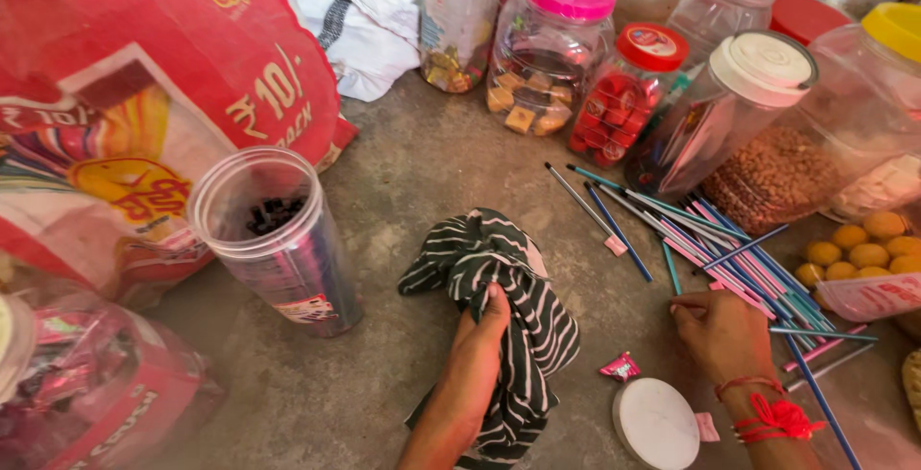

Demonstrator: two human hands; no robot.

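— What surface is seen, and what room?

— A grey, mottled concrete floor (403, 192) is seen from above; it is crowded on three sides. No walls are shown, so the room cannot be told beyond that.

— How are the hands placed?

— They are held well apart. The left hand (477, 350) is closed on a black-and-white striped cloth (499, 269), which is bunched on the floor in the middle. The right hand (721, 331), a red thread tied at its wrist, is laid on the near end of a spread of thin pens (710, 240); whether one is pinched between its fingers cannot be told.

— How many pens are counted?

— No exact count can be given, since they overlap. Well over a dozen are fanned out, blue, teal and pink, between the cloth and the jars.

— And the jars?

— One open clear jar (278, 240) is stood left of the cloth, with something dark at its bottom. One round white lid (655, 422) is laid flat near the right wrist, and one small pink wrapped sweet (622, 366) just beside it. At the back, a pink-lidded jar (552, 48) of brown cubes, a red-lidded jar (624, 96) of red sweets and a white-lidded jar (720, 115) lying tilted are counted, with more behind them, partly cut off. A yellow-lidded jar (825, 144) of brown grains is seen at the right.

— What else?

— One large red printed bag (144, 96) is set at the left, and one packet of round yellow sweets (863, 259) at the right edge.
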